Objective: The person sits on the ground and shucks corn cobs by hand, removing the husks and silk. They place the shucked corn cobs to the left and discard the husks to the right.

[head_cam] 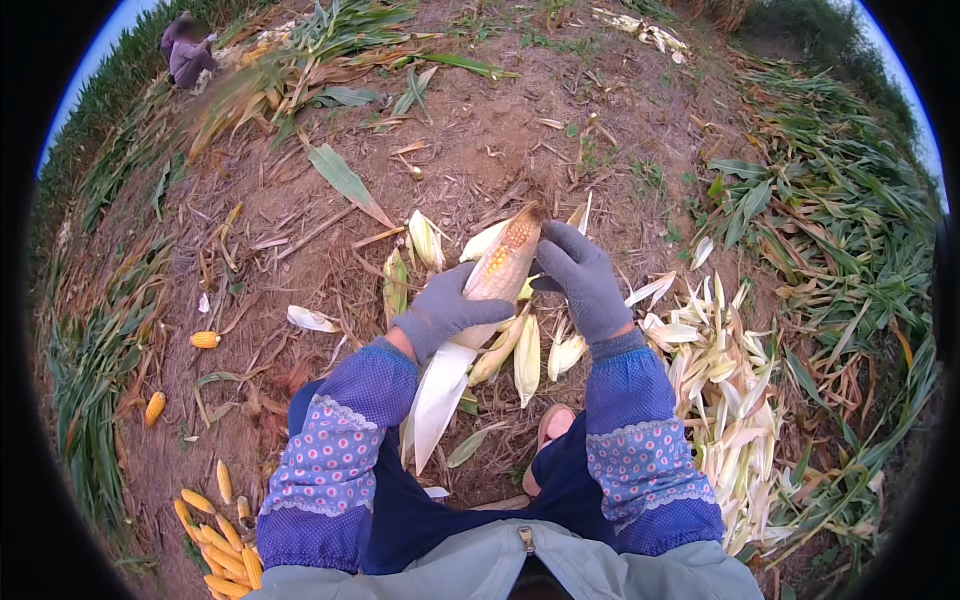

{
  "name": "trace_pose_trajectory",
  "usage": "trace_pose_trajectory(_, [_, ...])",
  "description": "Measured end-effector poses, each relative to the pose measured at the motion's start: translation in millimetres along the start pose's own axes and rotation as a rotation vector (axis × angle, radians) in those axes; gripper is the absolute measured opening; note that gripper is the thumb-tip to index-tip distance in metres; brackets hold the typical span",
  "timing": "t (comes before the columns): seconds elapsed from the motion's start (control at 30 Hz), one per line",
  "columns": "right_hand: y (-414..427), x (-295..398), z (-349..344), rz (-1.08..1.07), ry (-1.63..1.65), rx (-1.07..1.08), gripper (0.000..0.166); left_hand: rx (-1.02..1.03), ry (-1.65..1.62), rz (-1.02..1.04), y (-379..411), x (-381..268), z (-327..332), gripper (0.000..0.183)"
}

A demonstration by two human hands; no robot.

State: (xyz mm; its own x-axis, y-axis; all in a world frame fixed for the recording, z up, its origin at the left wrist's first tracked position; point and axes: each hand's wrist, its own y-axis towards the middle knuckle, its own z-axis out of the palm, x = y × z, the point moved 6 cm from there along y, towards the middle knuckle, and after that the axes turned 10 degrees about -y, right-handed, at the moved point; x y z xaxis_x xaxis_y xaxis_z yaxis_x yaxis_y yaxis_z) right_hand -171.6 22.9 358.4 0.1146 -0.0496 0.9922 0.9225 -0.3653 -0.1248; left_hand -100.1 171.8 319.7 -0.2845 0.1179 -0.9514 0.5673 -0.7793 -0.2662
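A partly husked ear of corn (504,259) is held up in front of me, its tip pointing away and some yellow and reddish kernels bare near the top. My left hand (450,309), in a grey glove, is closed around its lower part, where a long pale husk leaf (437,397) hangs down. My right hand (581,277), gloved in grey too, is at the right of the ear's tip with its fingers curved; whether they touch the husk is unclear. Beneath the hands, several unhusked ears (527,358) lie on the ground.
Husked yellow ears (225,555) are piled at lower left, with single ones (205,340) farther up. A heap of pale husks (724,405) lies by my right arm. Cut corn stalks (847,225) line both sides. A person (191,56) sits at far upper left.
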Motion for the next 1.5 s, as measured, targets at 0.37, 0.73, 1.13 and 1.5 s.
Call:
trace_pose_trajectory(0.37, [0, -1, 0, -0.108, -0.035, -0.17, 0.015, 0.169, -0.137, -0.102, -5, 7, 18, 0.07])
trace_pose_trajectory(0.73, [0, -17, -1, 0.127, 0.22, -0.063, 0.024, 0.208, -0.152, -0.037, -2, 3, 19, 0.073])
trace_pose_trajectory(1.13, [-4, -5, 4, 0.068, 0.16, 0.086, 0.03, 0.219, -0.045, -0.036, -5, -4, 12, 0.072])
trace_pose_trajectory(1.5, [0, -15, 3, -0.047, -0.008, -0.185, 0.017, 0.096, 0.027, 0.076, 3, 1, 10, 0.072])
